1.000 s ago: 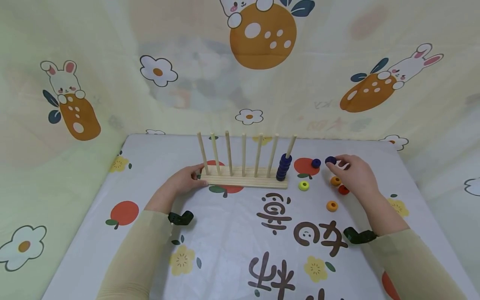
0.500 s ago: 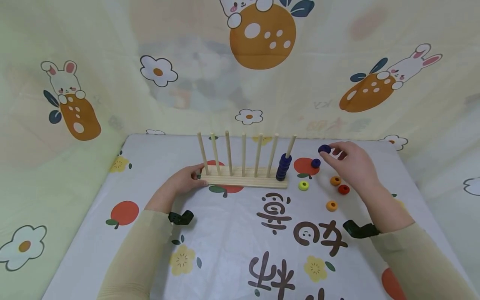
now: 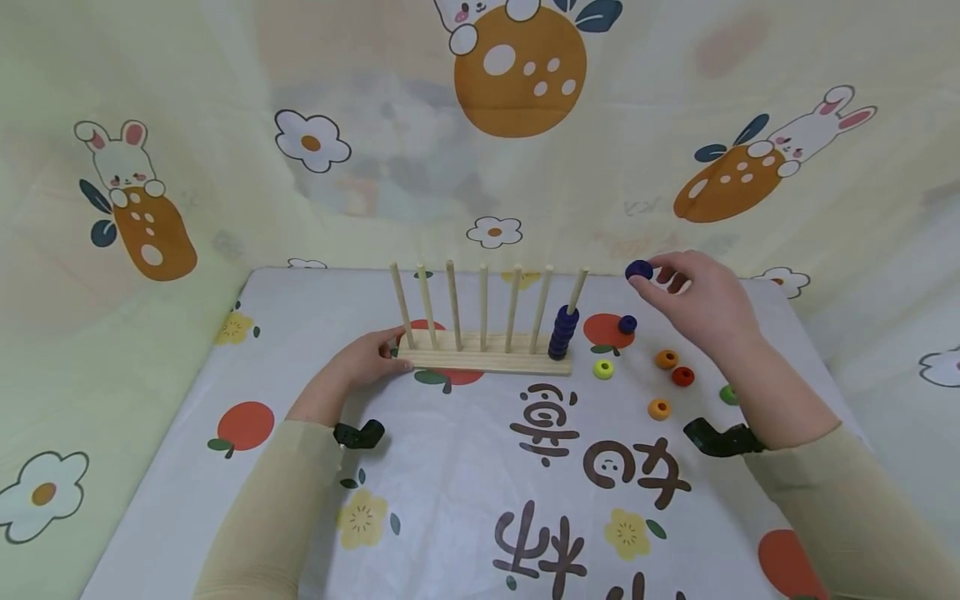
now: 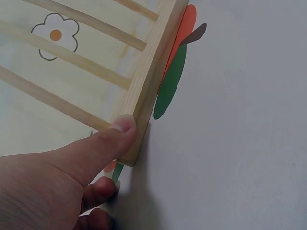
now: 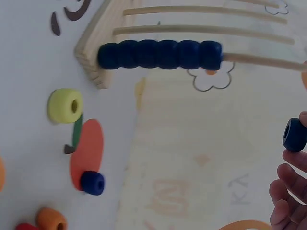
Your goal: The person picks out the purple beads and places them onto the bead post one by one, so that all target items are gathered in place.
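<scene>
My left hand (image 3: 365,360) holds the left end of a wooden peg stand (image 3: 487,361). In the left wrist view the thumb (image 4: 123,125) presses on the base's end; its other fingers are partly hidden. Upright pegs rise from the base, and the rightmost carries a stack of several dark blue beads (image 3: 563,333). Right of that peg and about level with its top, my right hand (image 3: 701,296) pinches another dark blue bead (image 3: 638,270) between thumb and fingers. The right wrist view shows this bead (image 5: 294,135) apart from the peg, its hole facing left.
Loose beads lie right of the stand: a blue one (image 3: 627,325), a yellow-green one (image 3: 603,369), orange ones (image 3: 667,359) (image 3: 659,409), a red one (image 3: 682,377) and a green one (image 3: 729,394) partly behind the forearm. A patterned curtain (image 3: 390,225) hangs behind the table.
My right hand has lifted the blue bead from near the tabletop and carried it slightly left. A green bead now shows beside the forearm. The left hand stays on the stand.
</scene>
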Demonstrator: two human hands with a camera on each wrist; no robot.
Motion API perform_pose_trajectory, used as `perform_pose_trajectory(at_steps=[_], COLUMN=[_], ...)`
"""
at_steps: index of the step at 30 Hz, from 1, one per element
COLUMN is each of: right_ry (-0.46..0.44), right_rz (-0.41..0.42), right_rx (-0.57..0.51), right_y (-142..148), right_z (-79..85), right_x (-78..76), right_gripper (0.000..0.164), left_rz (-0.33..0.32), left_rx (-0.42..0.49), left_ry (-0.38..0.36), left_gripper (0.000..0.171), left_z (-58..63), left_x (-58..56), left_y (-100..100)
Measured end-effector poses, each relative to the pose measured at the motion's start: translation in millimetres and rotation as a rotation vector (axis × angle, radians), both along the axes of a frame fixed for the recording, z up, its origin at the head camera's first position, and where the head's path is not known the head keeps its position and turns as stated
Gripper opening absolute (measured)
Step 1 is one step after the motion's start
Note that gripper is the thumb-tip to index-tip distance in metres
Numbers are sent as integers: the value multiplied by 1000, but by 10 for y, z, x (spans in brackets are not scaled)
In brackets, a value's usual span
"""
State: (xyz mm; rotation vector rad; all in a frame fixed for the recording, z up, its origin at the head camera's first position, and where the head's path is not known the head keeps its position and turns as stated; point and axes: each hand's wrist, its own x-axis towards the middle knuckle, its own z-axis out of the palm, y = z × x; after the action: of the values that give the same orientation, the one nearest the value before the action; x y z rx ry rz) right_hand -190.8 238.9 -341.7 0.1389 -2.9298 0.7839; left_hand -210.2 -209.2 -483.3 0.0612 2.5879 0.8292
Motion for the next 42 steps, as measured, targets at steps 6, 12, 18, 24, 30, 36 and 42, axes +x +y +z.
perform_pose_trajectory(at_steps=[6, 12, 18, 24, 30, 36, 42], right_ry=[18, 31, 43, 39, 29, 33, 7], right_rz=[15, 32, 55, 85, 91, 101, 81], right_rx=[-29, -76, -116, -122, -124, -112, -94], right_y=[-115, -258, -408, -485, -517, -560, -571], right_z=[134, 191, 215, 202, 162, 112, 80], right_x=[20, 38, 22, 20, 25, 15, 9], right_gripper=[64, 62, 60, 58, 59, 53, 53], left_rz=[1, -7, -1, 9, 7, 31, 25], left_rx=[11, 10, 7, -4, -7, 10, 7], left_ry=[-1, 9, 5, -9, -7, -17, -9], left_gripper=[75, 77, 78, 77, 77, 77, 77], left_z=[-32, -21, -25, -24, -19, -21, -32], left_x=[-8, -18, -36, -28, -25, -6, -5], left_y=[-16, -20, -33, -23, -18, -17, -8])
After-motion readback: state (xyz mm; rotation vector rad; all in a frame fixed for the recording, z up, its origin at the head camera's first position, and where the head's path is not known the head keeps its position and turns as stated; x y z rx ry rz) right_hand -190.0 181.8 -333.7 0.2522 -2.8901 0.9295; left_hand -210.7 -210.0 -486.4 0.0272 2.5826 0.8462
